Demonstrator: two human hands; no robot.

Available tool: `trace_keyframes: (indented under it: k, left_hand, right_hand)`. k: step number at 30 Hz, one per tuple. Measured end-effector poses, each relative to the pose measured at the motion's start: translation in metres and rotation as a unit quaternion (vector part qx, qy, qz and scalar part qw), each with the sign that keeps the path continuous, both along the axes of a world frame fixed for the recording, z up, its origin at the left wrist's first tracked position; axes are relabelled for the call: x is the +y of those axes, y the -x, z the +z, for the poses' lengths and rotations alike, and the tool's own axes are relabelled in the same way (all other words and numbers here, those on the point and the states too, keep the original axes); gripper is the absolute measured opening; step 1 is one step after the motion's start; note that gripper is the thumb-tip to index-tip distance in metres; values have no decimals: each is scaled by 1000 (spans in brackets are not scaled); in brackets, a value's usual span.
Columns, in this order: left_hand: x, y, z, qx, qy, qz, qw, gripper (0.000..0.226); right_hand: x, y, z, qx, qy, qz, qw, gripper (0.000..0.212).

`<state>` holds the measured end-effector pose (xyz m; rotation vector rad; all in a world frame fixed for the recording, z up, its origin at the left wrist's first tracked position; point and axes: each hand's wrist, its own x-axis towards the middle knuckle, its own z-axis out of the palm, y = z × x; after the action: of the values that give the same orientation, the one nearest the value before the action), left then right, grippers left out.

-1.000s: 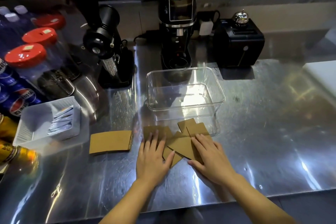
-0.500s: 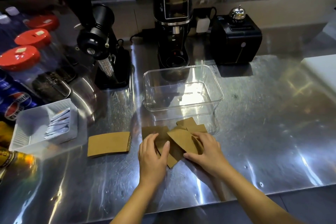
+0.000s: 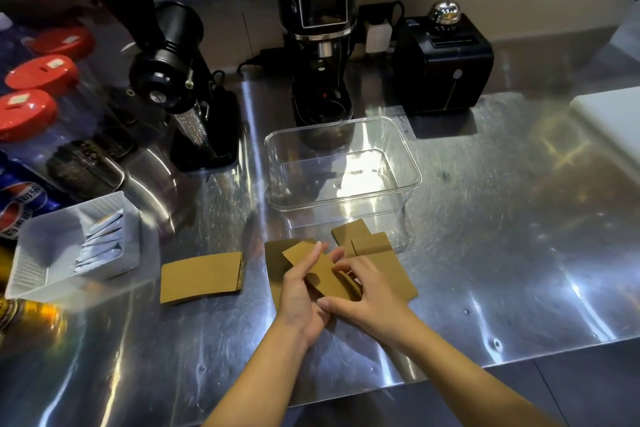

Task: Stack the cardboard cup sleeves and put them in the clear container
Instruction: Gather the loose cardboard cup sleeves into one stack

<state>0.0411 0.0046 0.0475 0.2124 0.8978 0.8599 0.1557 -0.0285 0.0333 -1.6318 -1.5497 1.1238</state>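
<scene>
Several flat brown cardboard cup sleeves (image 3: 377, 250) lie in a loose pile on the steel counter, just in front of the clear container (image 3: 341, 166), which has nothing in it. One sleeve (image 3: 327, 274) is lifted off the pile, tilted, held between both hands. My left hand (image 3: 299, 291) grips its near left side and my right hand (image 3: 367, 291) pinches its right end. A separate sleeve (image 3: 201, 276) lies flat to the left, apart from the pile.
A white tray of sachets (image 3: 74, 246) sits at the left edge, with red-lidded jars (image 3: 26, 114) and cola cans (image 3: 20, 201) behind. Two black grinders (image 3: 183, 80) (image 3: 317, 35) and a black box (image 3: 445, 62) line the back. A white board (image 3: 613, 121) lies far right.
Both hands were pressing flat on the pile; they have drawn together and lifted one sleeve off it. The lone sleeve and the container have not moved.
</scene>
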Motion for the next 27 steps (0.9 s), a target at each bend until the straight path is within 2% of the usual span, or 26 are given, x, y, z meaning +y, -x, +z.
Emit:
trace_keyframes:
  k: [3, 6, 9, 12, 14, 17, 21, 24, 27]
  left_hand:
    - [3, -6, -2, -30, 29, 48, 998, 32]
    - [7, -8, -3, -52, 29, 68, 996, 34]
    - [10, -10, -6, -73, 30, 82, 993, 25]
    - [12, -12, -9, -69, 31, 91, 993, 24]
    - [12, -13, -9, -65, 28, 87, 994, 23]
    - [13, -13, -11, -66, 30, 83, 994, 22]
    - [14, -9, -14, -82, 22, 75, 994, 25]
    - [14, -6, -16, -81, 17, 62, 995, 29]
    - [12, -5, -17, -90, 20, 50, 994, 43]
  right_hand:
    - [-1, -4, 3, -8, -8, 13, 1000, 40]
    - [-2, -12, 3, -18, -30, -50, 998, 28]
    - [-1, -25, -4, -165, -63, -125, 976, 30]
    - [-3, -35, -15, -305, -27, -109, 946, 47]
    - [-7, -38, -22, -342, -5, -98, 934, 54]
    - [-9, -37, -26, -360, -10, -101, 927, 50]
    - [-3, -40, -24, -310, 22, -125, 942, 49]
    - [1, -43, -18, -199, 56, -157, 966, 50]
    - [2, -39, -9, -72, 65, -169, 981, 48]
